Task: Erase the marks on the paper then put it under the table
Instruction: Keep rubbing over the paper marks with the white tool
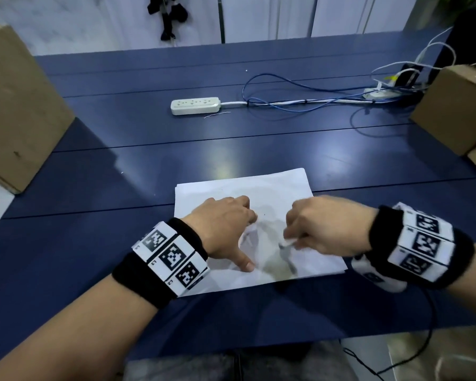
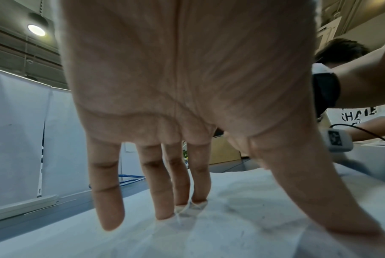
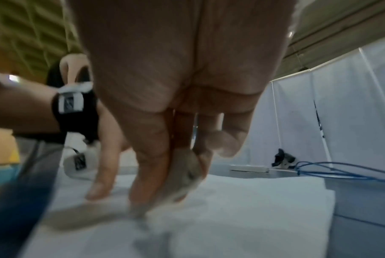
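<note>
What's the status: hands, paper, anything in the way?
Left hand pressing paper flat. Right hand gripping eraser, rubbing. Paper on table. Nothing in the way.

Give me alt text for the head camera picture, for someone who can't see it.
On a dark blue table, a left hand presses spread fingers on a white paper while the right hand pinches a small eraser against it. A power strip, cables and cardboard boxes lie beyond.

A makeshift office or lab workspace: a long dark-blue table (image 1: pixel 149 127) backed by white partition panels (image 1: pixel 259 15). Beyond the hands lie a white power strip (image 1: pixel 195 106) and loose blue cables (image 1: pixel 300 89); cardboard boxes (image 1: pixel 17 105) flank both sides. A ceiling downlight (image 2: pixel 36 30) glows overhead.
</note>
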Available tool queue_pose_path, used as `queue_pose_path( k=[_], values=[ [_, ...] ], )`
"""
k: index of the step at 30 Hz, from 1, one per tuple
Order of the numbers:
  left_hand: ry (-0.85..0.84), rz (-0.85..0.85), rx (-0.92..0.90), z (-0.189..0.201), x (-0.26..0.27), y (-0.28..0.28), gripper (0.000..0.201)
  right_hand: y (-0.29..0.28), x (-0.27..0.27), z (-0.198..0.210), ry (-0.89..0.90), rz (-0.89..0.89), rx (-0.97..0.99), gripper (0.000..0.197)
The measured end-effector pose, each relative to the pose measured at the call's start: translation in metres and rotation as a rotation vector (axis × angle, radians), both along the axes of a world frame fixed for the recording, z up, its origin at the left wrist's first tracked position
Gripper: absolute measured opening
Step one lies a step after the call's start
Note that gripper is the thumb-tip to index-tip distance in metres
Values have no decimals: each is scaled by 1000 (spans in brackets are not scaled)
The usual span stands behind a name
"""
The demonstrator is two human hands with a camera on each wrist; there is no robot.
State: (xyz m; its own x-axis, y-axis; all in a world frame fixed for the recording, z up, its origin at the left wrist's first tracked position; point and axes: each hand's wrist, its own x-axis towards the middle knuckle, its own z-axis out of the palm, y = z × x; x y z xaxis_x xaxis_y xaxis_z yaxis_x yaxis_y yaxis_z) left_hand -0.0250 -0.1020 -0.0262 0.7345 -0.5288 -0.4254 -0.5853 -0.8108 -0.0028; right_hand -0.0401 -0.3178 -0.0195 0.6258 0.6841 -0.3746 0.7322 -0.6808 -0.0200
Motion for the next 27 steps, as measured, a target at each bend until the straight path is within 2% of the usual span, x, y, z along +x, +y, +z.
queue_pose_path(
  k=[2, 4, 6, 7, 8, 10, 13, 15, 16, 19, 21, 22, 24, 27],
  values=[
    [-3, -3, 7, 0, 0, 0, 90, 2, -1, 1, 73, 13, 21, 19],
    [-8, -1, 7, 1, -1, -1, 85, 4, 16, -2, 69, -114, 46, 16],
    [-8, 2, 1, 2, -2, -1, 84, 6, 36, -2, -19, -238, 37, 18],
    [-6, 2, 0, 2, -2, -1, 85, 6, 43, -3, -77, -265, 22, 26],
    [-6, 3, -1, 2, -2, -1, 86, 5, 45, -4, -123, -267, 15, 33],
    [-7, 4, 0, 2, -2, -1, 85, 4, 33, -5, -168, -197, -6, 31],
    [-6, 0, 8, 1, 0, 1, 89, 0, 4, -3, -10, -22, 29, 19],
    [-1, -2, 7, 0, -1, 1, 90, -1, -1, -3, 121, -17, 50, 17],
    [-6, -2, 9, 1, -1, 0, 88, -1, 4, -2, 133, -55, 63, 17],
    [-10, -2, 11, 3, -1, -2, 83, 3, 36, -7, -31, -246, 26, 17],
    [-8, 0, 7, 4, -2, -2, 84, 3, 47, -7, -154, -278, 5, 33],
    [-9, 0, 7, 4, -2, -2, 83, 1, 45, -9, -185, -249, -6, 35],
    [-11, 5, 8, 3, -2, -2, 82, 0, 27, -6, -169, -132, -38, 27],
    [-4, 5, 13, 3, -1, -1, 87, -1, -3, -4, 99, 17, 29, 19]
  ],
)
